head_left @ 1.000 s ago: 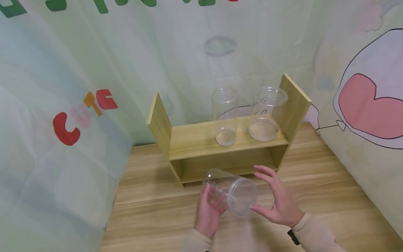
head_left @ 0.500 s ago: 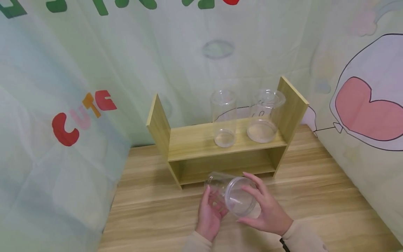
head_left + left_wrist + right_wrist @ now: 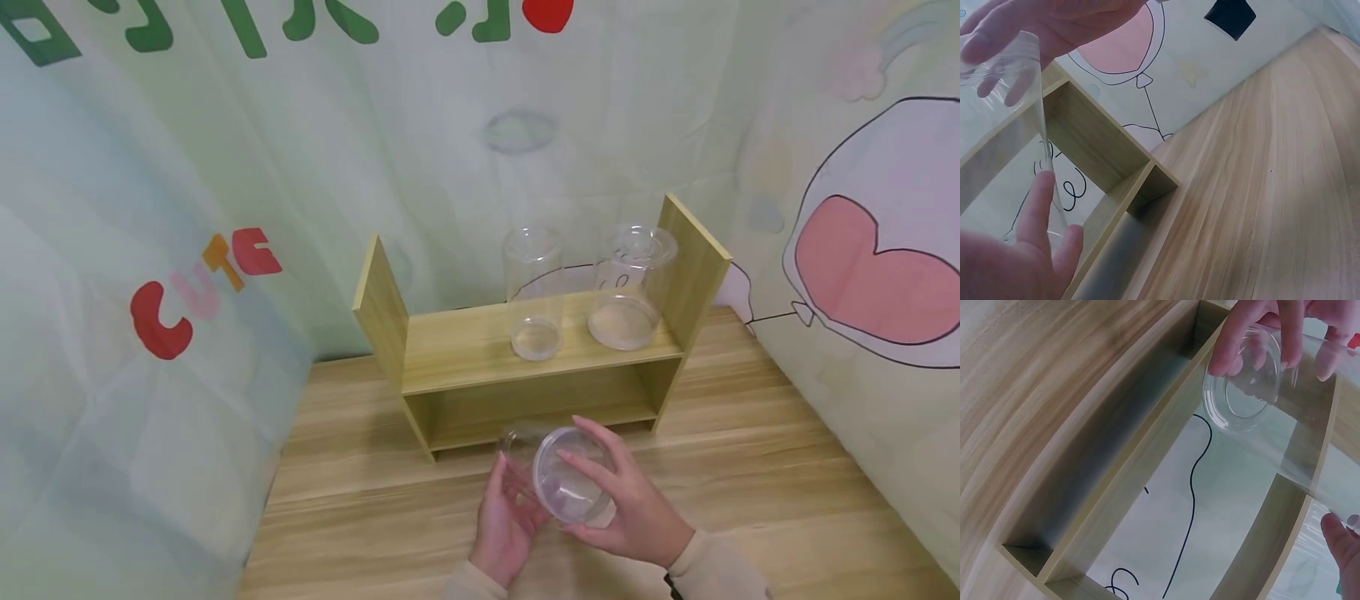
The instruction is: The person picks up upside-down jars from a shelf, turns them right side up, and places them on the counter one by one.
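Note:
A clear plastic jar (image 3: 519, 450) lies tilted between my hands in the head view, its round end with a pale rim (image 3: 573, 487) facing me. My left hand (image 3: 508, 533) holds the body from below and the left. My right hand (image 3: 637, 512) grips the rimmed end, thumb below and fingers over its face. In the left wrist view, my left fingers (image 3: 1035, 219) lie along the jar wall (image 3: 1007, 137), with the right hand (image 3: 1079, 31) above. The right wrist view shows left-hand fingers (image 3: 1291, 331) round the jar's far end (image 3: 1241, 415) and the right thumb (image 3: 1338, 540) at its side.
A two-tier wooden shelf (image 3: 457, 346) stands behind the hands on the wood-grain table (image 3: 360, 500). On its upper board are a tall clear jar (image 3: 535, 287) and a wider clear jar (image 3: 628, 304) to the right. Printed cloth (image 3: 420, 150) hangs behind and at both sides.
My right hand has moved left from beside the jar and closed round its rimmed end. The left hand keeps its hold, and the jar has turned to face me more.

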{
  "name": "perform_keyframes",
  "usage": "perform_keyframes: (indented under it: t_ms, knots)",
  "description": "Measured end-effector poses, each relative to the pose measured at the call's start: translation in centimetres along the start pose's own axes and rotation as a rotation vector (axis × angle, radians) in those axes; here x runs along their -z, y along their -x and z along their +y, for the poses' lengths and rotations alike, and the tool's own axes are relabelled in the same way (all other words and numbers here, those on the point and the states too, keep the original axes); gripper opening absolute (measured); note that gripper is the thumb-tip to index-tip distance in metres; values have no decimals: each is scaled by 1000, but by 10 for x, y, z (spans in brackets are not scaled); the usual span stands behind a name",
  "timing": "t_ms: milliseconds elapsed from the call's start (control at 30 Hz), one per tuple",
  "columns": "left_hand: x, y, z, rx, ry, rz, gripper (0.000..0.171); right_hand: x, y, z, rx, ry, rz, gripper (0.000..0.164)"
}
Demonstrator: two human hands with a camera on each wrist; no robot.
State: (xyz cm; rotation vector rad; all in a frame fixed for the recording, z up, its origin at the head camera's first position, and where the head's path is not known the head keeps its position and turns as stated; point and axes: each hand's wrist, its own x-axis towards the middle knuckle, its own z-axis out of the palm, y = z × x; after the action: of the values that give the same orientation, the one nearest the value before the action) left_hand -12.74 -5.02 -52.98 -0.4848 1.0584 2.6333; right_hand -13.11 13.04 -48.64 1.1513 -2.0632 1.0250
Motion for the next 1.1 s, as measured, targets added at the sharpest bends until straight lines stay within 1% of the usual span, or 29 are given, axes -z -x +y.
perform_keyframes:
  t_ms: [100, 167, 400, 567, 700, 833, 933, 1033, 1100]
  knots:
    - [1, 0, -1, 19, -4, -30, 40, 0, -2, 0, 25, -3, 22, 79]
    - [1, 1, -1, 32, -24, -44, 41, 1, -6, -2, 36, -3, 38, 76]
    - [0, 2, -3, 77, -94, -83, 42, 14, -26, -19, 58, -22, 77, 69]
    - [0, 2, -4, 84, -124, -122, 43, 20, -33, -21, 41, -10, 96, 65]
    - [0, 1, -5, 99, -158, -142, 45, 21, -32, -19, 11, 3, 116, 64]
    - [2, 1, -3, 100, -228, -126, 55, 20, -26, -10, 0, 21, 149, 65]
    - [5, 2, 0, 68, -286, -92, 61, 19, -19, 0, -4, 46, 176, 66]
    - [7, 3, 3, 38, -324, -53, 61, 20, -14, 8, -10, 69, 195, 65]
    - [7, 3, 5, 3, -352, -32, 60, 20, -13, 12, -5, 79, 205, 64]
